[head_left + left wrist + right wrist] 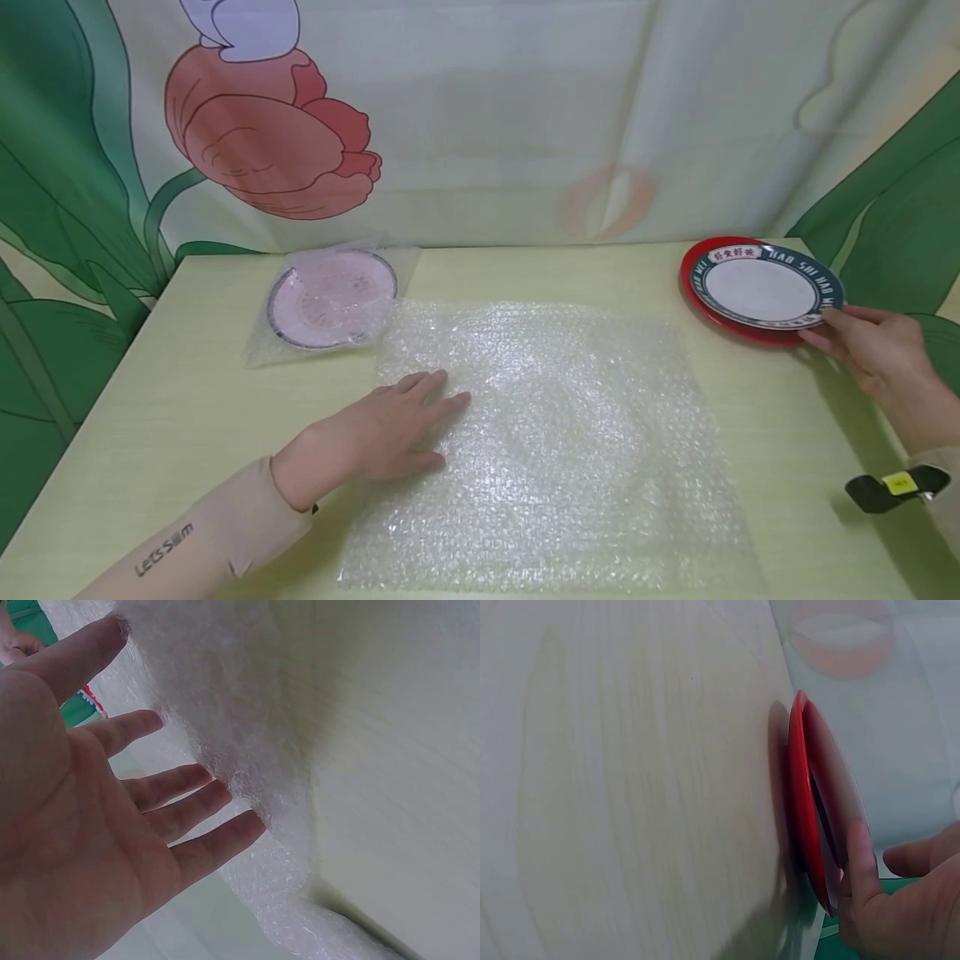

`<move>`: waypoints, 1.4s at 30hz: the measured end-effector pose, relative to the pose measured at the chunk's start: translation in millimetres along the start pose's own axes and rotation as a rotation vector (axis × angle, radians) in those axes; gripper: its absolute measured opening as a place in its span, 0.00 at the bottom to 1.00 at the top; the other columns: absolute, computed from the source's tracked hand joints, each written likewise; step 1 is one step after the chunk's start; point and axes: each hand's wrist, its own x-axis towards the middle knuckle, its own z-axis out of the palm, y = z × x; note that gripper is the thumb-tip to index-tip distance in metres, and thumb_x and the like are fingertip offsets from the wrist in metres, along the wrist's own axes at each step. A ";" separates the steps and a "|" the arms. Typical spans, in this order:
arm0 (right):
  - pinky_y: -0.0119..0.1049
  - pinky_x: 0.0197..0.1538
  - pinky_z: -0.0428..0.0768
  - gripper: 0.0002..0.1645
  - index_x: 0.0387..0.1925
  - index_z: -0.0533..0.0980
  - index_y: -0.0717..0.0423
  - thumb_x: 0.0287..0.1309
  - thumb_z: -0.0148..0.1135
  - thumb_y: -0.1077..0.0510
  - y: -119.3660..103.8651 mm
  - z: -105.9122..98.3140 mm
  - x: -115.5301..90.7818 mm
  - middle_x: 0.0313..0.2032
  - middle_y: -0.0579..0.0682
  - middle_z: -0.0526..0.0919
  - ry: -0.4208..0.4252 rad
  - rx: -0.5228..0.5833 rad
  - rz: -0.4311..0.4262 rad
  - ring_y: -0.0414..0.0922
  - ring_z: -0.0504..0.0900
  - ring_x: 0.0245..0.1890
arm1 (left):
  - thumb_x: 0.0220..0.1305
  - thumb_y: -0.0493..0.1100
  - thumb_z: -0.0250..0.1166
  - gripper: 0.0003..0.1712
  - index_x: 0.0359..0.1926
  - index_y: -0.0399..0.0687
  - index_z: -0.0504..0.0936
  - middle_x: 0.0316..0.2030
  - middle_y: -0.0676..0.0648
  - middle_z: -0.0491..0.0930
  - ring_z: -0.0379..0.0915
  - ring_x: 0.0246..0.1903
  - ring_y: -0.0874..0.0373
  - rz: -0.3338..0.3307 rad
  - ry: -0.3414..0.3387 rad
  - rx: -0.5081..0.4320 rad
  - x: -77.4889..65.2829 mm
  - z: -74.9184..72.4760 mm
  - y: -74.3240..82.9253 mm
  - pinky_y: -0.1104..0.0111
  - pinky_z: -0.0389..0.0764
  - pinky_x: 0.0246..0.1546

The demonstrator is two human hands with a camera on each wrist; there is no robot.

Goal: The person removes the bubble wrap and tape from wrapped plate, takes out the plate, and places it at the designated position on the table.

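Note:
A sheet of bubble wrap [570, 442] lies flat across the middle of the table. My left hand [382, 429] rests on its left side, fingers spread; the left wrist view shows fingertips [247, 821] touching the wrap. At the back right, my right hand [877, 346] pinches the near right rim of a white plate [761, 287] with a dark green lettered border. Beneath it is a red plate [692, 300]. In the right wrist view a gap shows between the red plate [801, 780] and the upper plate [836, 776] near the hand [907, 907].
A pinkish plate [333, 296] with a dark rim, covered in bubble wrap, lies at the back left of the pale table [187, 417]. Its wrapping meets the sheet's far left corner. A printed curtain [480, 125] hangs behind the table's back edge.

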 end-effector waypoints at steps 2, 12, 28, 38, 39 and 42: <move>0.33 0.46 0.85 0.49 0.80 0.40 0.65 0.70 0.59 0.66 -0.1 -0.5 -0.6 0.51 0.55 0.65 -0.018 0.031 0.001 0.36 0.86 0.31 | 0.72 0.54 0.66 0.43 0.79 0.45 0.59 0.76 0.29 0.52 0.51 0.74 0.34 -0.004 -0.002 0.001 0.1 0.2 0.1 0.41 0.65 0.67; 0.33 0.49 0.84 0.52 0.79 0.46 0.67 0.62 0.64 0.73 6.6 -9.1 13.0 0.54 0.63 0.63 -0.027 -0.038 -0.056 0.35 0.87 0.31 | 0.71 0.54 0.66 0.43 0.79 0.44 0.59 0.75 0.28 0.53 0.52 0.74 0.34 0.004 0.006 0.009 0.8 1.5 0.9 0.41 0.65 0.68; 0.27 0.45 0.84 0.41 0.71 0.52 0.83 0.75 0.55 0.55 -6.3 -5.6 1.6 0.57 0.63 0.69 -0.115 -0.474 -0.094 0.26 0.80 0.33 | 0.72 0.55 0.65 0.44 0.79 0.45 0.58 0.76 0.29 0.52 0.51 0.74 0.34 -0.004 0.000 0.009 1.1 2.6 -0.2 0.41 0.64 0.68; 0.57 0.67 0.69 0.54 0.72 0.47 0.84 0.76 0.47 0.37 -14.5 5.2 -5.7 0.70 0.78 0.55 -0.149 -0.880 -0.085 0.66 0.65 0.64 | 0.72 0.54 0.66 0.44 0.79 0.45 0.59 0.76 0.29 0.52 0.50 0.75 0.34 -0.006 0.011 -0.006 0.2 2.5 -0.3 0.40 0.64 0.67; 0.60 0.67 0.70 0.54 0.71 0.48 0.85 0.75 0.47 0.37 -13.9 6.6 -7.8 0.69 0.79 0.55 -0.141 -0.928 -0.114 0.69 0.63 0.64 | 0.72 0.54 0.66 0.44 0.79 0.46 0.59 0.76 0.29 0.52 0.50 0.75 0.34 -0.007 0.010 -0.010 -0.1 2.3 -0.2 0.40 0.64 0.67; 0.67 0.59 0.73 0.52 0.70 0.51 0.84 0.74 0.50 0.38 -11.7 14.5 -16.9 0.63 0.82 0.59 -0.095 -1.077 -0.240 0.73 0.63 0.59 | 0.72 0.54 0.66 0.43 0.79 0.45 0.59 0.76 0.29 0.52 0.50 0.75 0.34 -0.010 0.008 -0.015 -0.9 1.7 0.1 0.40 0.64 0.68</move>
